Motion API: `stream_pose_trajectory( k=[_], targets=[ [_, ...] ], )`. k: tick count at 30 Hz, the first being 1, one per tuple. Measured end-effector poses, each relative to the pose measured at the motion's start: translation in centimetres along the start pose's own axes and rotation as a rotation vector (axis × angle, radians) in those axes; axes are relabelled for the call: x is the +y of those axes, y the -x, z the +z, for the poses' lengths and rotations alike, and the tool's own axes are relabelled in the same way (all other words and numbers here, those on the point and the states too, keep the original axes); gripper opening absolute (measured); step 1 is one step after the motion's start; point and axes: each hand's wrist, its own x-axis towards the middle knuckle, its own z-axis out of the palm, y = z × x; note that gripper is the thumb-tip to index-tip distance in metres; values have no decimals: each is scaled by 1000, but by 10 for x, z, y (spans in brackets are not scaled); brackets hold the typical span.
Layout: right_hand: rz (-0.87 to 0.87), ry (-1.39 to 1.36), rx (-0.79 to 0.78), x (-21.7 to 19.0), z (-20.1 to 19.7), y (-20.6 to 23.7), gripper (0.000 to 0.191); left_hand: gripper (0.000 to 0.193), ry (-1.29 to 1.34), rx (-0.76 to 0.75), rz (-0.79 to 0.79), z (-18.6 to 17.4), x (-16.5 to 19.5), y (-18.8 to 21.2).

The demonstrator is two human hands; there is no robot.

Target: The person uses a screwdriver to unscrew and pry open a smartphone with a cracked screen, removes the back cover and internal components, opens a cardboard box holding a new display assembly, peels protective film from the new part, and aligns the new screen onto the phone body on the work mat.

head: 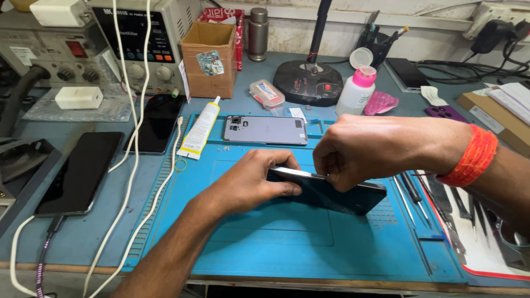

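Blue-grey workbench (265,83) with blue repair mat (276,243), black phone (80,172), cardboard box (208,58), white bottle (356,91).

Brown labelled carton (208,59) behind mat

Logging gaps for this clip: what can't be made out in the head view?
- Left hand fingertips: hidden behind the dark phone it holds on edge.
- Right hand grip: fingers curl over the phone's top edge, so any small tool there cannot be told.
- Tools at the right: partly covered by the right forearm and cut by the frame edge.
- Screws beside the grey back cover: too small to count.
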Motion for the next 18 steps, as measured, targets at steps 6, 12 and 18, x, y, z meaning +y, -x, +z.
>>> stream_pose_trajectory(
  k=[6, 12, 18],
  targets=[
    [-165, 10, 72, -7, -2, -23, 24, 32, -15, -6, 27, -2, -4, -2],
    [-84, 0, 107, -12, -4, -37, 19, 48, -23, -2, 65, -4, -8, -3],
    [-44, 54, 92, -18, -6, -42, 16, 47, -41, -1, 25, -4, -10, -5]
  ],
)
